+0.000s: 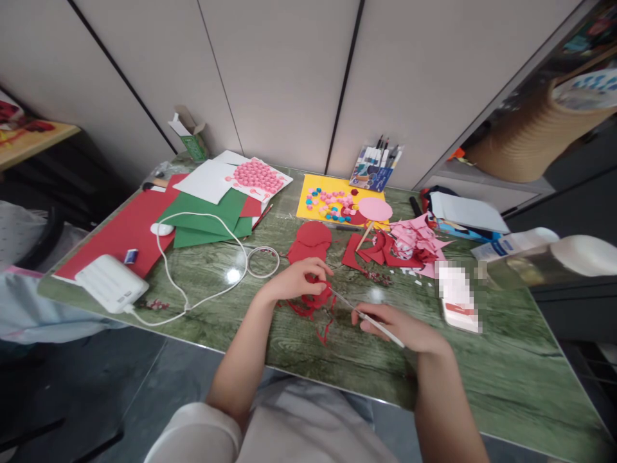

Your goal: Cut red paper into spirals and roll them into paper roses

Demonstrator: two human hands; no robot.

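My left hand (299, 278) rests on the green table (337, 360), fingers curled and pinching thin red paper strips (313, 302). My right hand (395, 325) is closed around a thin white tool (371, 319) held like a pen, and its tip points at the strips by my left fingers. More loose red strips lie on the table just below both hands. A stack of red paper circles (311, 240) sits just beyond my left hand.
Red and pink paper scraps (409, 247) lie to the right, with a yellow sheet of small pieces (332, 202) and a pen holder (376, 167) behind. Red and green sheets (202, 215), a white power bank (112, 283) and its cable (202, 257) are left.
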